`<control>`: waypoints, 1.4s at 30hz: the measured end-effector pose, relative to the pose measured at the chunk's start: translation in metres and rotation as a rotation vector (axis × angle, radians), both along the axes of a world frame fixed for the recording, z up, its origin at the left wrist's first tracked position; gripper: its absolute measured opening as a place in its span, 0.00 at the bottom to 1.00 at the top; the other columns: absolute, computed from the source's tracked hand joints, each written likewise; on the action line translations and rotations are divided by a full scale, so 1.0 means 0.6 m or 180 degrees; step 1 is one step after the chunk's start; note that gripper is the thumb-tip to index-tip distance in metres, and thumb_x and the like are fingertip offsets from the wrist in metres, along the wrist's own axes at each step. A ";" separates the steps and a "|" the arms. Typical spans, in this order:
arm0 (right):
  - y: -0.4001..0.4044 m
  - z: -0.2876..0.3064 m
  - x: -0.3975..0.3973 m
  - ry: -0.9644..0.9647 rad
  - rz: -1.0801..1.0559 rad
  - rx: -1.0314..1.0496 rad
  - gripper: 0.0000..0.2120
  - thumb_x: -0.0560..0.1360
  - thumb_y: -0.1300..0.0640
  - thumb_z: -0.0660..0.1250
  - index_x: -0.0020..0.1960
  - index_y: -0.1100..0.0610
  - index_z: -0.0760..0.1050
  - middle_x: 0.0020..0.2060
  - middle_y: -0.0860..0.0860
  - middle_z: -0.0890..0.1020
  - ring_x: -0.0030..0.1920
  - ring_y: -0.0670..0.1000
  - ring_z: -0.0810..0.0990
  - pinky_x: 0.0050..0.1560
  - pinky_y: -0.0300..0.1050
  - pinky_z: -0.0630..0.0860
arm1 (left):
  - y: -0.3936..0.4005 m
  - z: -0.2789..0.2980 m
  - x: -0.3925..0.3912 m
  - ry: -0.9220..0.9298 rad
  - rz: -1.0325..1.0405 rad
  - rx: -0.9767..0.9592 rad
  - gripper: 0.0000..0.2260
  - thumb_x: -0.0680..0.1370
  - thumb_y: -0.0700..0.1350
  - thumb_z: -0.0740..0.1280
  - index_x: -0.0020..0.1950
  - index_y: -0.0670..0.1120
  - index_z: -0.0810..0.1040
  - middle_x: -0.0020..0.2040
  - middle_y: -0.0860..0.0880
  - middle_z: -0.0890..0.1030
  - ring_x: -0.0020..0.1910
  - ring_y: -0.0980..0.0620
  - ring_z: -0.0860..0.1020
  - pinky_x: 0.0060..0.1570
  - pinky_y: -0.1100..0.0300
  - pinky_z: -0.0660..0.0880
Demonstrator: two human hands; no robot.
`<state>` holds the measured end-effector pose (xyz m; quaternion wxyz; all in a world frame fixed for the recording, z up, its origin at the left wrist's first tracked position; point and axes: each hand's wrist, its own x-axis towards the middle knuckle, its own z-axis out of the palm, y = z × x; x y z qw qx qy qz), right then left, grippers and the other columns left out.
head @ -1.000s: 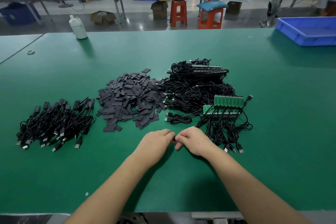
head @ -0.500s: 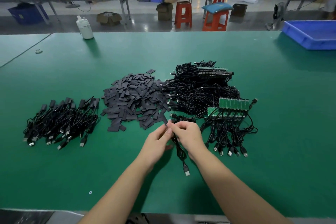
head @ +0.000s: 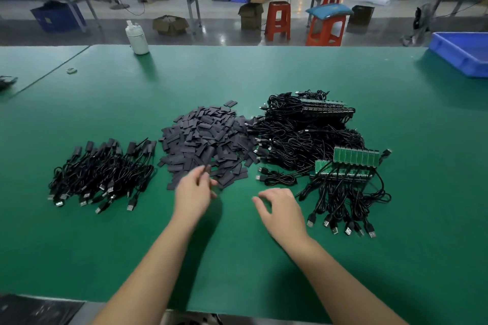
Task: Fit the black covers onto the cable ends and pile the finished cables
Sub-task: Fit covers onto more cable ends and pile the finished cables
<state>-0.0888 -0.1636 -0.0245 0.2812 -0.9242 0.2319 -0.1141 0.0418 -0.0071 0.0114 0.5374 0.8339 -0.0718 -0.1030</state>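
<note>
Green matting covers the workbench (head: 264, 74), and every place below is given from the heap of black covers (head: 208, 137) lying mid-bench. To the left of that heap, well apart from it, the pile of finished cables (head: 103, 171) is seen, capped ends pointing away from the person and plugs towards the near edge. At the heap's near edge the left hand (head: 194, 192) is held, fingers curled, with a dark strip, apparently a single cover (head: 207, 163), pinched between its fingertips; the picture is blurred there, so the hold is judged rather than plainly seen. The strip's long axis is seen running away from the person, tilted slightly to the right. To the right of the heap's near edge, the right hand (head: 281, 208) is held just over the mat, fingers loosely bent and spread, nothing held in it. Just beyond this hand, and to the right of the heap, a loose coiled cable (head: 280, 179) is laid, its plugs turned towards the covers. Further right of the heap, the tangle of unfinished cables (head: 311, 134) is piled, with green circuit boards (head: 353, 158) set on its near side and a row of plugs fanned towards the person. The coiled cable is judged nearer to the right hand, so a short forward reach by that hand is likely called for.
</note>
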 end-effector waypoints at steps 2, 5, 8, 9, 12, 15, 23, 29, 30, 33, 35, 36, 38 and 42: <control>-0.010 -0.028 -0.019 0.0226 0.0187 -0.0484 0.21 0.82 0.44 0.59 0.71 0.53 0.75 0.68 0.46 0.76 0.71 0.46 0.66 0.73 0.43 0.62 | 0.037 0.019 0.061 -0.0461 0.0209 0.0605 0.12 0.82 0.43 0.61 0.65 0.46 0.77 0.44 0.49 0.83 0.35 0.52 0.80 0.33 0.56 0.80; -0.007 -0.052 -0.032 0.0245 0.0384 -0.0860 0.22 0.83 0.46 0.58 0.73 0.55 0.72 0.73 0.49 0.72 0.75 0.50 0.64 0.77 0.46 0.58 | 0.087 0.039 0.150 -0.1256 0.0641 0.1427 0.10 0.82 0.44 0.63 0.57 0.43 0.82 0.43 0.45 0.84 0.37 0.46 0.82 0.40 0.52 0.81; -0.001 -0.051 -0.028 0.0105 0.0306 -0.1083 0.19 0.80 0.50 0.65 0.67 0.57 0.78 0.66 0.52 0.78 0.70 0.53 0.72 0.74 0.49 0.65 | 0.119 0.043 0.225 -0.1467 0.0943 0.2261 0.11 0.81 0.48 0.62 0.51 0.45 0.83 0.44 0.40 0.84 0.43 0.39 0.81 0.41 0.53 0.77; -0.001 -0.051 -0.028 0.0021 0.0269 -0.1188 0.17 0.78 0.52 0.69 0.64 0.58 0.80 0.63 0.53 0.81 0.67 0.54 0.76 0.71 0.50 0.69 | 0.128 0.038 0.245 -0.1272 0.0973 0.2431 0.12 0.81 0.48 0.62 0.51 0.44 0.83 0.46 0.39 0.84 0.46 0.38 0.80 0.42 0.52 0.76; -0.002 -0.053 -0.029 -0.0229 0.0255 -0.1390 0.15 0.73 0.55 0.74 0.58 0.59 0.83 0.57 0.54 0.84 0.61 0.56 0.80 0.68 0.54 0.73 | 0.146 0.012 0.272 -0.0685 0.0910 0.2736 0.15 0.82 0.50 0.62 0.52 0.39 0.82 0.48 0.36 0.82 0.50 0.36 0.79 0.47 0.49 0.77; -0.001 -0.055 -0.029 -0.0223 0.0255 -0.1422 0.15 0.74 0.55 0.73 0.59 0.60 0.82 0.58 0.55 0.83 0.62 0.57 0.80 0.68 0.57 0.74 | 0.142 0.001 0.271 -0.1052 0.0848 0.2722 0.16 0.81 0.48 0.62 0.56 0.36 0.80 0.51 0.33 0.80 0.54 0.33 0.75 0.51 0.45 0.75; 0.006 -0.050 -0.032 -0.0209 0.0216 -0.1621 0.16 0.73 0.54 0.74 0.59 0.59 0.83 0.58 0.54 0.84 0.61 0.55 0.81 0.66 0.55 0.75 | 0.121 -0.017 0.238 -0.0800 0.0034 0.3728 0.25 0.82 0.53 0.54 0.78 0.46 0.58 0.79 0.43 0.57 0.78 0.41 0.52 0.73 0.37 0.51; 0.006 -0.055 -0.034 -0.0241 0.0187 -0.1652 0.16 0.73 0.55 0.74 0.59 0.59 0.82 0.58 0.54 0.84 0.60 0.55 0.81 0.68 0.54 0.74 | 0.138 -0.047 0.240 -0.0393 -0.0146 0.3854 0.26 0.84 0.48 0.45 0.81 0.43 0.44 0.81 0.47 0.43 0.80 0.44 0.43 0.75 0.38 0.45; 0.006 -0.056 -0.033 -0.0249 0.0185 -0.1638 0.16 0.73 0.55 0.74 0.59 0.59 0.82 0.58 0.54 0.83 0.60 0.55 0.81 0.68 0.54 0.74 | 0.142 -0.050 0.242 -0.0428 -0.0152 0.3866 0.26 0.84 0.48 0.45 0.81 0.43 0.44 0.81 0.47 0.44 0.80 0.44 0.44 0.75 0.38 0.46; 0.005 -0.059 -0.033 -0.0261 0.0214 -0.1597 0.16 0.74 0.56 0.72 0.60 0.59 0.81 0.59 0.54 0.83 0.61 0.55 0.81 0.69 0.54 0.72 | 0.153 -0.056 0.248 -0.0539 -0.0263 0.4014 0.25 0.84 0.48 0.43 0.81 0.43 0.44 0.81 0.46 0.44 0.80 0.45 0.44 0.75 0.37 0.46; 0.004 -0.060 -0.033 -0.0252 0.0230 -0.1552 0.16 0.75 0.57 0.70 0.62 0.59 0.81 0.60 0.54 0.82 0.63 0.55 0.80 0.71 0.54 0.71 | 0.157 -0.057 0.252 -0.0553 -0.0323 0.4061 0.25 0.85 0.48 0.43 0.81 0.43 0.44 0.81 0.46 0.45 0.80 0.46 0.44 0.75 0.37 0.46; 0.004 -0.060 -0.032 -0.0245 0.0235 -0.1537 0.16 0.76 0.57 0.69 0.62 0.59 0.80 0.61 0.54 0.82 0.63 0.55 0.79 0.71 0.53 0.70 | 0.160 -0.056 0.254 -0.0560 -0.0329 0.4077 0.25 0.85 0.48 0.43 0.81 0.43 0.44 0.81 0.46 0.45 0.80 0.46 0.44 0.75 0.37 0.46; 0.004 -0.061 -0.033 -0.0215 0.0239 -0.1520 0.16 0.77 0.57 0.68 0.63 0.59 0.80 0.61 0.54 0.81 0.64 0.54 0.79 0.72 0.53 0.70 | 0.168 -0.056 0.260 -0.0602 -0.0320 0.4115 0.24 0.85 0.47 0.43 0.81 0.43 0.44 0.81 0.46 0.45 0.80 0.46 0.44 0.75 0.38 0.46; 0.002 -0.059 -0.030 -0.0141 0.0279 -0.1472 0.16 0.77 0.58 0.67 0.64 0.59 0.79 0.62 0.53 0.80 0.65 0.54 0.78 0.72 0.53 0.69 | 0.182 -0.051 0.277 -0.0542 -0.0240 0.4290 0.25 0.85 0.48 0.45 0.81 0.44 0.46 0.81 0.46 0.46 0.80 0.46 0.45 0.74 0.34 0.42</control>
